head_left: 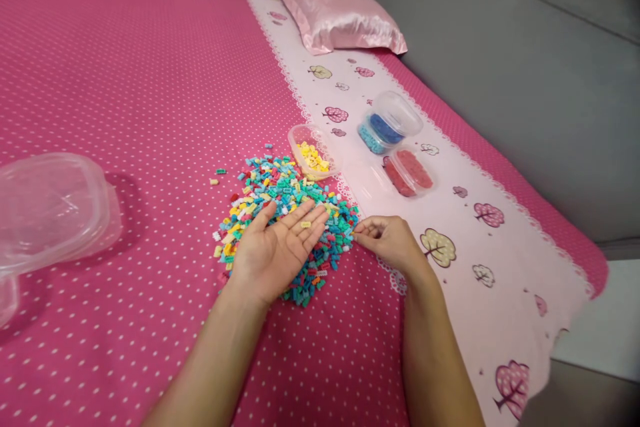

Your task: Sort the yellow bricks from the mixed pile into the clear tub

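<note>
A heap of small toy building bricks (280,180) in many colours lies on the pink polka-dot cover. Over the heap, my left hand (275,247) is palm up with its fingers stretched out flat. One pale yellow brick (306,224) rests on those fingers. At the heap's right edge my right hand (387,237) has thumb and fingertips pinched together; whatever is between them is too small to make out. Just behind the heap stands a clear tub (330,161) with yellow bricks (313,157) inside.
On the white tree-print band are tubs of blue bricks (386,129) and red bricks (407,172). A large clear plastic container (55,207) stands at the left. A pink satin pillow (335,3) lies at the back, beside a grey padded panel (500,60).
</note>
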The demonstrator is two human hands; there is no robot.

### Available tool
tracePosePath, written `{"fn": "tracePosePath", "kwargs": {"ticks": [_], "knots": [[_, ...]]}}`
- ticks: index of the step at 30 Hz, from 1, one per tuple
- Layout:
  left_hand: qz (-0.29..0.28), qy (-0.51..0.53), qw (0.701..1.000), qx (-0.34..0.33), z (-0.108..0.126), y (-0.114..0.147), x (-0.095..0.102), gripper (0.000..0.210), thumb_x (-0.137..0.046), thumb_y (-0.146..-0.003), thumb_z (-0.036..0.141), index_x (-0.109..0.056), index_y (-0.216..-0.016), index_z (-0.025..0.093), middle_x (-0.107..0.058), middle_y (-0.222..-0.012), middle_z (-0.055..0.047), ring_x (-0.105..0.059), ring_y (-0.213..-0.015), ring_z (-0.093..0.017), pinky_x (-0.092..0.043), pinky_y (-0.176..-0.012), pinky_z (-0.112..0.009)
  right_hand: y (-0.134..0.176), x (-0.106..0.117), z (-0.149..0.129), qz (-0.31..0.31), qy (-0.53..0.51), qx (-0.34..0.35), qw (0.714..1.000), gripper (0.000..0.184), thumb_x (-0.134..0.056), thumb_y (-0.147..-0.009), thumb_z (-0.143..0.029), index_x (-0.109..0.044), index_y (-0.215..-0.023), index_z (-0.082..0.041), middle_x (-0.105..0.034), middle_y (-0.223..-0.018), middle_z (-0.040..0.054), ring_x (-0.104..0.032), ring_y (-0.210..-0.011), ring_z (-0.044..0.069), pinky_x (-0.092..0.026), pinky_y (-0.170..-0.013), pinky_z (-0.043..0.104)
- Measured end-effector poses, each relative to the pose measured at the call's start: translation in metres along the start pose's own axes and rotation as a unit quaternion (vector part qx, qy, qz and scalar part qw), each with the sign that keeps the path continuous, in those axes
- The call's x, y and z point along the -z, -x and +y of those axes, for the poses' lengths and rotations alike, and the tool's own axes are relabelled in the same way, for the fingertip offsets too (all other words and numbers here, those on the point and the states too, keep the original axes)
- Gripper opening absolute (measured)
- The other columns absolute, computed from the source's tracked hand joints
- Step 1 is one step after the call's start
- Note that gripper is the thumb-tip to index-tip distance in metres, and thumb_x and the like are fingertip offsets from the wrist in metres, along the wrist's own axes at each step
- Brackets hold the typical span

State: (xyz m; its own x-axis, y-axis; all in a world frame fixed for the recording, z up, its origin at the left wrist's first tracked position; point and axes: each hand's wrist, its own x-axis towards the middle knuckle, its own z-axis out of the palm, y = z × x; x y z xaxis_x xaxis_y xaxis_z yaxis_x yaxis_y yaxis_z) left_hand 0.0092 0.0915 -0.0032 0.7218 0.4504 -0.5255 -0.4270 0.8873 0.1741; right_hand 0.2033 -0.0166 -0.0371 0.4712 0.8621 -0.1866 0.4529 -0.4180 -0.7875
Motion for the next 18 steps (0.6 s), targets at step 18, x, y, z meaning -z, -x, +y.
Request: {"fn": "tracePosePath", "kwargs": {"ticks": [18], "knots": [[0.012, -0.003, 1.000, 0.006, 0.0002, 0.0001, -0.0019, 0.057, -0.033, -0.094, 0.039, -0.040, -0.138, 0.004, -0.062, -0.122, -0.021, -0.061, -0.114, -0.026, -0.051, -0.093, -0.034, -0.0001, -0.0006, 0.0023, -0.003, 0.015, 0.043, 0.999, 0.017, -0.066, -0.069, -0.029, -0.072, -0.078, -0.015, -0.066, -0.062, 0.0012, -0.055, -0.051, 0.010, -0.044, -0.050, 0.022]]}}
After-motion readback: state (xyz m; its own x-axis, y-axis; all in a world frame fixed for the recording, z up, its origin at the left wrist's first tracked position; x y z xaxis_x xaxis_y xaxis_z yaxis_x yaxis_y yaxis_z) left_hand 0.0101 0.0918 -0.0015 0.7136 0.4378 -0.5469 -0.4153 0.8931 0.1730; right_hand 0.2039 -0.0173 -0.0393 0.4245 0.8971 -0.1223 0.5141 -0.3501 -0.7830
